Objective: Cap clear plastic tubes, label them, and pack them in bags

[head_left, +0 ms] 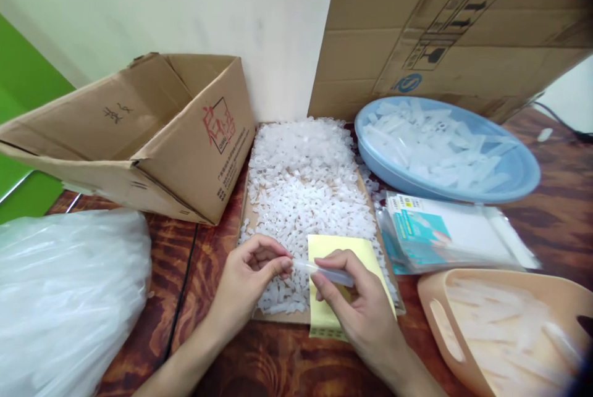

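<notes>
A translucent white tube (340,275) lies between the fingers of my right hand (354,298), pointing left. My left hand (259,267) pinches at the tube's left end; whatever small piece its fingertips hold is too small to make out. Under both hands, a cardboard tray (278,317) is covered with a heap of small translucent plastic pieces (306,193). A yellow sheet (343,246) lies on the heap beneath my right hand.
At the left stand an open cardboard box (194,156) and a filled plastic bag (69,292). On the right are a blue basin (380,165) of translucent tubes, packaged bags (445,233) and a beige basket (430,279) of tubes. A large carton (370,45) stands behind.
</notes>
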### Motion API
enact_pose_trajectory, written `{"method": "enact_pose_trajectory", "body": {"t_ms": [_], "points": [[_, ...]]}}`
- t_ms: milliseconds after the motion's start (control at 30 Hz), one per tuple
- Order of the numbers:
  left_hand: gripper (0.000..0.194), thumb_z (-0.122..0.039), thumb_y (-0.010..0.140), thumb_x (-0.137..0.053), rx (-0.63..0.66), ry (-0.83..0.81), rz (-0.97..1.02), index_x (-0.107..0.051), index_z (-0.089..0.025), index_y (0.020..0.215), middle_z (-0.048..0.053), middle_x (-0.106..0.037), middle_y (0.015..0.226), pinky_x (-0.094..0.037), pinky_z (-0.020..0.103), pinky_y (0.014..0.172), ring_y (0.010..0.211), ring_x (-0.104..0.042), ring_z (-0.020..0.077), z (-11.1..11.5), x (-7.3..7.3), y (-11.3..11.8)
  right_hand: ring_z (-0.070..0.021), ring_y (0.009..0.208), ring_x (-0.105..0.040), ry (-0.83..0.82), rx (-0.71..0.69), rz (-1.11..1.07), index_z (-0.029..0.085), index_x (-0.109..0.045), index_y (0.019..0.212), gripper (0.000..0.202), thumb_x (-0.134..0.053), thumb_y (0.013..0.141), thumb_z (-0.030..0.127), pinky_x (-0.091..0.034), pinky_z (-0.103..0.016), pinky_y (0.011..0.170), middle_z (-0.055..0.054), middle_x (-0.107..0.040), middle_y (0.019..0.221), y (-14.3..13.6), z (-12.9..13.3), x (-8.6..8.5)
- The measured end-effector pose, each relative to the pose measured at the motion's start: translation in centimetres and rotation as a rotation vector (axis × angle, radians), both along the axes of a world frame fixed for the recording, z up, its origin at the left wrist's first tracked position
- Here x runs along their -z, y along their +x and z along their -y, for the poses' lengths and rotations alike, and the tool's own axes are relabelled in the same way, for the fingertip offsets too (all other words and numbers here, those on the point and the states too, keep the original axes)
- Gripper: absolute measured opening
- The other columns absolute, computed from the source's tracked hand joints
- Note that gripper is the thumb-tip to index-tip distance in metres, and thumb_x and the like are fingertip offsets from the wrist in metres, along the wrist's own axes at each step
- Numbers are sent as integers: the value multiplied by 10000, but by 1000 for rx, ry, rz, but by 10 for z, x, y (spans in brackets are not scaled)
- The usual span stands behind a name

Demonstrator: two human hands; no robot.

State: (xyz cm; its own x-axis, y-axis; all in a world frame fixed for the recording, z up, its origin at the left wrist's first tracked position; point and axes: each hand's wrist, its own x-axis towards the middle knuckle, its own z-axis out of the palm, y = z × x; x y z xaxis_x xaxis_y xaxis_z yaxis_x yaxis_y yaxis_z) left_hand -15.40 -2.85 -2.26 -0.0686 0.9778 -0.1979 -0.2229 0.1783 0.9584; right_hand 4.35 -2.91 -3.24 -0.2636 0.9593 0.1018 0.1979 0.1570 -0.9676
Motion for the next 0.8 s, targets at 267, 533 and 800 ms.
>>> {"method": "enact_pose_trajectory", "body": {"t_ms": [267,533,800], "points": [[128,-139,768,-851,-57,173,-195,-752,-204,816,-9,-780,804,-594,178,710,759,-737,129,5,0,-4,-147,758,-676,-19,-53,5,221,-622,1008,95,-628,1001,315,-528,-238,684,-1,-639,859,1,1,-6],[217,-75,816,-818,56,470,-315,-774,-256,928,-10,-784,930,-592,224,843,901,-737,150,10,-2,-7,-127,698,-666,-171,-40,-134,223,-612,1014,160,-630,1006,381,-535,-223,644,12,-621,860,2,5,-8],[188,-104,809,-835,73,385,-424,-778,-259,898,-36,-798,852,-593,189,780,800,-760,132,11,-2,-11,-137,763,-621,-110,-102,-104,245,-577,1013,66,-590,1026,309,-510,-239,681,8,-569,912,7,5,-3]]}}
